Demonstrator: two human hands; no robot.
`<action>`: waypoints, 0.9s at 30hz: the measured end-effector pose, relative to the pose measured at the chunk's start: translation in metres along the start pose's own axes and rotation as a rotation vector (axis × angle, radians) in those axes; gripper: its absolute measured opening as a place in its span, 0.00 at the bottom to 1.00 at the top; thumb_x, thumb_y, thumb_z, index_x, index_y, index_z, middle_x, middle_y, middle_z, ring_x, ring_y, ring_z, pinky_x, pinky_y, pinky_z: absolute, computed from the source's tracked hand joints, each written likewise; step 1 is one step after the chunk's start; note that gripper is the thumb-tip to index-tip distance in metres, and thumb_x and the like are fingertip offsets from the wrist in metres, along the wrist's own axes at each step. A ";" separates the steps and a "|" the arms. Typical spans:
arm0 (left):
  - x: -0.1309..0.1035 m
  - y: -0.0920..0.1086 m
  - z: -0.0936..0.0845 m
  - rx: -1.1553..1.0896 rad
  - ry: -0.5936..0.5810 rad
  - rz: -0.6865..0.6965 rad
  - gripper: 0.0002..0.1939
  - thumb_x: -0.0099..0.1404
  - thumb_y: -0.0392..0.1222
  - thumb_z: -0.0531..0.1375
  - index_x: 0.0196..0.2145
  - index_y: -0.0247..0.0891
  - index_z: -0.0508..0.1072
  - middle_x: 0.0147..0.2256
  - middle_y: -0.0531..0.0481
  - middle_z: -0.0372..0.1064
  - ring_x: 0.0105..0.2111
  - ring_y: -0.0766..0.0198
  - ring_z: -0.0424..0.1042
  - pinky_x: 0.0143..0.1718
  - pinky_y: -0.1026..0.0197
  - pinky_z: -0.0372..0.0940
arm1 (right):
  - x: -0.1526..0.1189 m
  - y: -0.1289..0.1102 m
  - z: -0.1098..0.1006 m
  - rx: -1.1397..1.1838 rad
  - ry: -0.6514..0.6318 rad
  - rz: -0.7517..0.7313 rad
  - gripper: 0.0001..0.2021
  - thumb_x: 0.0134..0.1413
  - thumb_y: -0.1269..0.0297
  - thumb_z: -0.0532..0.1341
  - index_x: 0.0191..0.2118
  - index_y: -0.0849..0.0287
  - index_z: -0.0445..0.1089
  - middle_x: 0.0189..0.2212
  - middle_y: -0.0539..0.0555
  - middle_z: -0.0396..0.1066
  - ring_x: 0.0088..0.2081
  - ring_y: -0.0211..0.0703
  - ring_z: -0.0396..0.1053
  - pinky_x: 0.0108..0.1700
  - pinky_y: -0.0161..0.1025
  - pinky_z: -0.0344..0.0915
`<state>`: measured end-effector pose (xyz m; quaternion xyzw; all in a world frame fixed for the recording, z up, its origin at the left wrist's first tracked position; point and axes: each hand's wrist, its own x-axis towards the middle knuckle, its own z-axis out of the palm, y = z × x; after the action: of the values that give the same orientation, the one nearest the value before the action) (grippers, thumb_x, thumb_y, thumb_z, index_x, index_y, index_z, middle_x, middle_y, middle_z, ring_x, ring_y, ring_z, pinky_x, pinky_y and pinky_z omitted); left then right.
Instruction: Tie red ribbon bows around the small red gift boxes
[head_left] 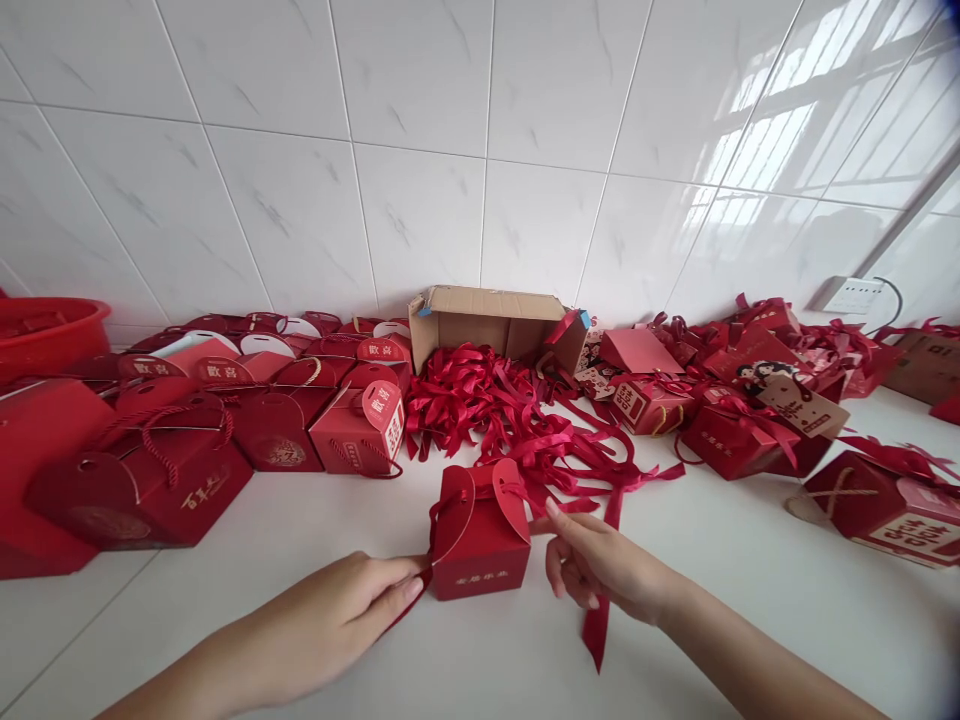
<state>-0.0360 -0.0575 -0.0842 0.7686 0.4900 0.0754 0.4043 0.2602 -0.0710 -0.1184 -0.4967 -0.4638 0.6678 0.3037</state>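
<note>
A small red gift box (482, 545) with gold lettering and a rope tie through its flaps stands upright on the white table. To its left, my left hand (364, 605) is closed with a red ribbon (403, 606) between thumb and fingers, its fingertips reaching behind the box's left edge. My right hand (600, 560) is on the other side, index finger stretched toward the box's rear right edge, thumb apart, other fingers loosely curled. A ribbon end (596, 635) hangs down past this hand; whether the hand touches it is hidden.
Behind the box, a heap of red ribbons (480, 395) spills from an open cardboard box (487, 303) against the tiled wall. Several red gift boxes (285, 425) crowd the left, near a red basin (56, 335). More boxes with bows (739, 435) stand right, below a power socket (849, 294).
</note>
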 end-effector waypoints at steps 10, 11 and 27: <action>0.030 -0.006 0.002 -0.125 0.272 -0.051 0.32 0.65 0.60 0.51 0.62 0.46 0.48 0.46 0.45 0.63 0.42 0.55 0.69 0.44 0.55 0.64 | 0.017 -0.014 0.002 0.968 0.178 -0.113 0.07 0.52 0.63 0.66 0.35 0.57 0.68 0.36 0.51 0.72 0.23 0.27 0.65 0.23 0.26 0.64; 0.032 -0.006 0.002 -0.122 0.331 -0.004 0.30 0.64 0.59 0.52 0.59 0.45 0.52 0.49 0.43 0.61 0.48 0.53 0.66 0.48 0.53 0.63 | 0.017 -0.017 0.000 0.993 0.178 -0.133 0.07 0.52 0.64 0.66 0.34 0.58 0.68 0.35 0.51 0.72 0.24 0.28 0.65 0.23 0.26 0.65; 0.042 0.014 -0.008 -0.350 0.228 0.147 0.17 0.66 0.55 0.50 0.30 0.40 0.64 0.30 0.53 0.60 0.34 0.61 0.64 0.40 0.59 0.60 | 0.014 -0.029 0.004 0.706 0.162 -0.456 0.09 0.44 0.75 0.68 0.28 0.59 0.66 0.22 0.44 0.63 0.23 0.28 0.59 0.26 0.27 0.62</action>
<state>-0.0087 -0.0218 -0.0807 0.7070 0.4545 0.2750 0.4669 0.2505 -0.0492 -0.0971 -0.2981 -0.2793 0.6601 0.6304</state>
